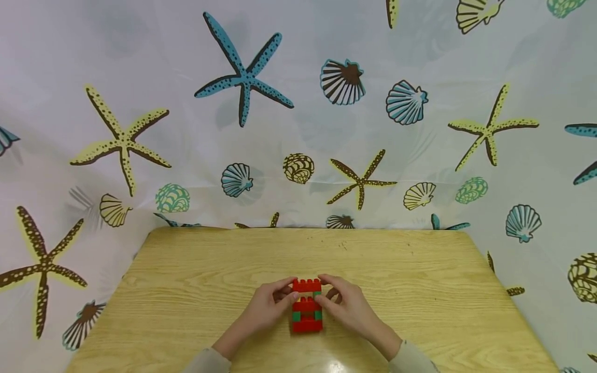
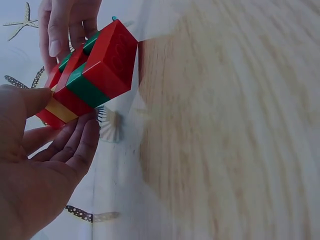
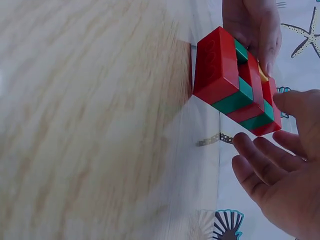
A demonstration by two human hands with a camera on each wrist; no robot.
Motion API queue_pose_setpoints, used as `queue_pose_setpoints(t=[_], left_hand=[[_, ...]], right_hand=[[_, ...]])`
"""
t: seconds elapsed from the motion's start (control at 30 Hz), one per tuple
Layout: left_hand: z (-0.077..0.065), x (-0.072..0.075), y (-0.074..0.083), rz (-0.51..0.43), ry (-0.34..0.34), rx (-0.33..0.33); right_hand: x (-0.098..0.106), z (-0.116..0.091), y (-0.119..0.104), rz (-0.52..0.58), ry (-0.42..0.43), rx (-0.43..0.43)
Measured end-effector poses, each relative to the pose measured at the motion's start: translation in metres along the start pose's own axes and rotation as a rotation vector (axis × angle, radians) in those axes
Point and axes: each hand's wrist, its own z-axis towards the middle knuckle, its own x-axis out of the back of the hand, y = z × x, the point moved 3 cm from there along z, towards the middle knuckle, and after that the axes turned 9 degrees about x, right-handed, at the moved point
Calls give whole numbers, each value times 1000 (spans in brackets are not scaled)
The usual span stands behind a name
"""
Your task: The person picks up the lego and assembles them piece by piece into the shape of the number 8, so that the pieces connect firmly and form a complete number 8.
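A small tower of toy bricks (image 1: 307,306) stands upright on the wooden table between the two hands. Long red bricks alternate with small green bricks (image 3: 235,102), leaving gaps. A yellow brick (image 2: 61,110) sits on the left side below the top red brick. My left hand (image 1: 270,305) grips the tower's upper left, its thumb by the yellow brick and its fingers around the far side. My right hand (image 1: 347,305) pinches the upper right end between thumb and index finger. Its other fingers (image 3: 262,167) are apart from the bricks.
The wooden table (image 1: 210,259) extends to both sides and beyond the hands. Behind it and along its sides hangs a pale cloth (image 1: 298,129) printed with starfish and shells.
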Motion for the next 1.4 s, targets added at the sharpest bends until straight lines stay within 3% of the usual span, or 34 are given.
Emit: queue_pose_setpoints(t=[0.23,0.53,0.77,0.9,1.13,1.4], left_hand=[[5,-3,-2,85,36,3],[5,-18,5,458,158,-90],[6,-27,9,638,191,-142],[1,-27,10,678,189,-114],[-10,-24,7,798,176,3],[-10,-27,8,860,190,12]], right_hand=[[-2,1,5,-51,-152,0],[-8,4,11,-216,-261,-23],[-13,6,11,-370,-323,-37],[-16,4,9,-467,-350,-48],[-20,0,8,-586,-352,-49],[-22,4,11,-654,-352,-57]])
